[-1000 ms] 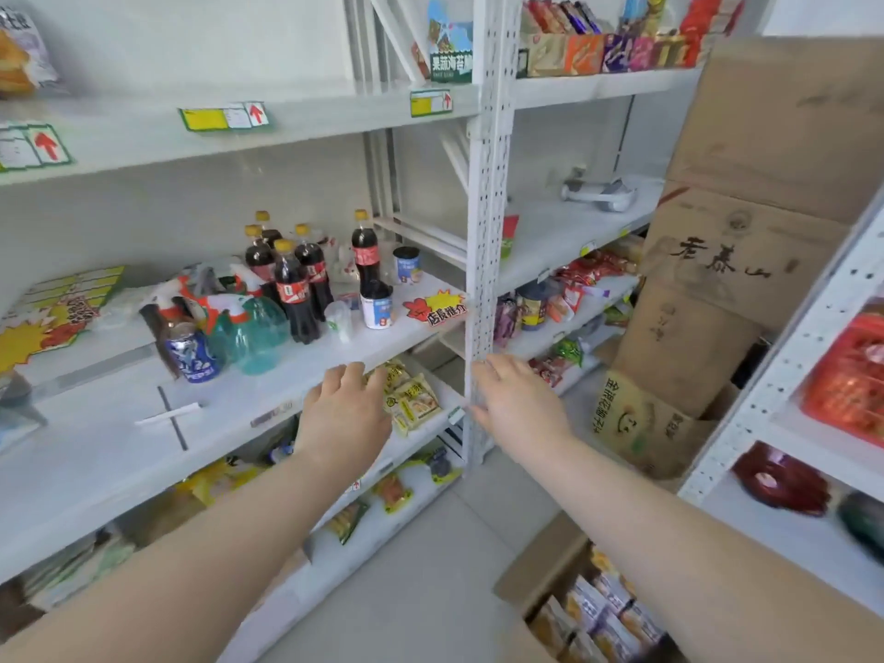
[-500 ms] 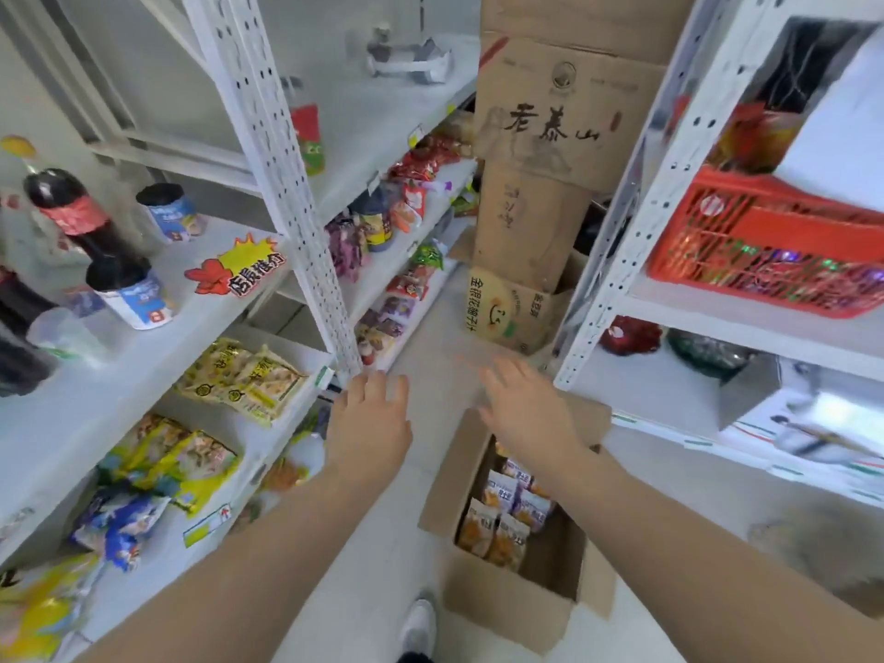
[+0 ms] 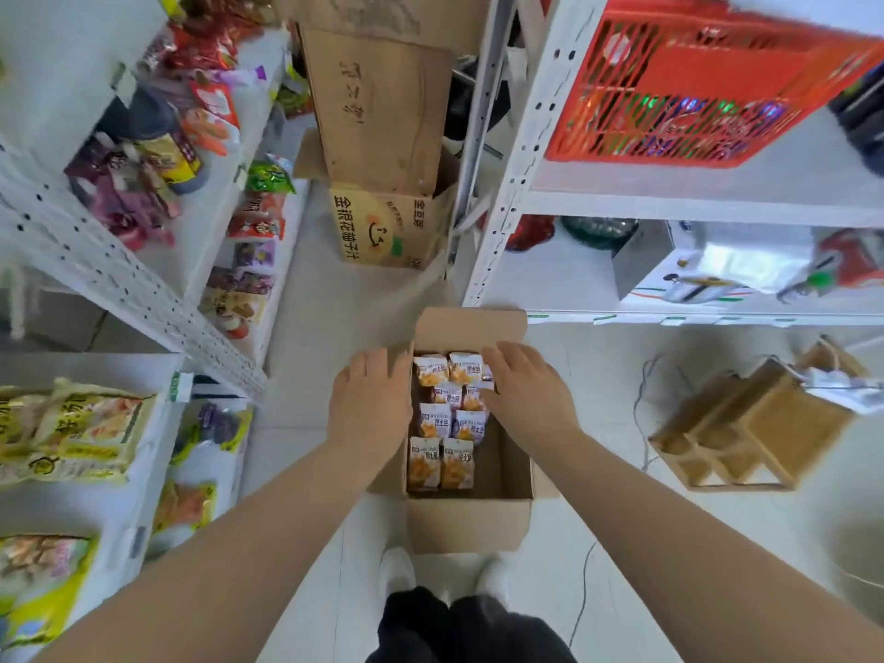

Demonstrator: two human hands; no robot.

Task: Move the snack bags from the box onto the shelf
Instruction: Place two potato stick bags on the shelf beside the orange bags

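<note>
An open cardboard box stands on the floor in front of my feet. Inside it lie several small white-and-orange snack bags in two rows along its left side. My left hand hovers over the box's left wall, fingers spread, holding nothing. My right hand is above the far right bags, fingers apart and empty, its fingertips close to the top bags. The white shelf with yellow snack packs is at my left.
Stacked cardboard boxes stand at the aisle's end. A second white rack on the right carries a red basket. A wooden divider crate and a cable lie on the floor to the right. My shoes touch the box's near side.
My view has swung from the left shelf down to the floor box. Both hands have come away from the shelf and dropped over the open box.
</note>
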